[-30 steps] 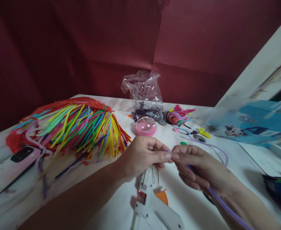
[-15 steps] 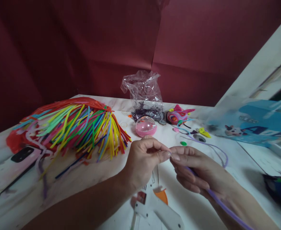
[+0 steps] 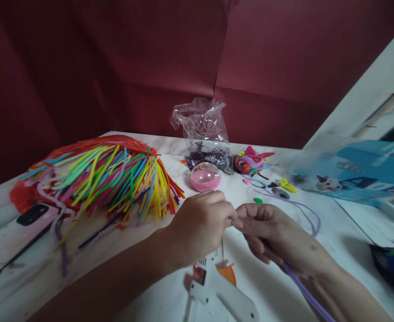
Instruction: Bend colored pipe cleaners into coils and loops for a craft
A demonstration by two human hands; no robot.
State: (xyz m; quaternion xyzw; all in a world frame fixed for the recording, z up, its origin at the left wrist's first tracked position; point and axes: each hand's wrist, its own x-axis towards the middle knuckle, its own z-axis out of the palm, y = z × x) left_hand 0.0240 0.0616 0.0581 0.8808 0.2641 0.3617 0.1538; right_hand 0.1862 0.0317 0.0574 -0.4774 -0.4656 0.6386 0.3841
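Note:
My left hand point(image 3: 202, 223) and my right hand point(image 3: 267, 230) meet at the middle of the view, fingertips touching. A purple pipe cleaner point(image 3: 306, 293) runs from under my right palm down along the forearm. Its upper end goes into the pinch where both hands grip it, and the fingers hide that tip. My left fingers are curled over, knuckles up. Below the hands on the table lies a white glue gun point(image 3: 229, 293) with an orange part point(image 3: 228, 273). Just beyond my left hand sits a pink and clear plastic ball point(image 3: 205, 176).
On the left are a bundle of colourful pipe cleaners point(image 3: 123, 179) in red plastic and a pink phone point(image 3: 22, 232). Further back stand a clear bag point(image 3: 200, 120) and a pink craft figure point(image 3: 250, 161). A blue bag point(image 3: 368, 170) lies right, near a loose purple pipe cleaner point(image 3: 301, 203).
My left hand has rolled over so its knuckles now face up, and its fingers have curled further round the tip. The purple pipe cleaner's trailing length has shifted slightly left.

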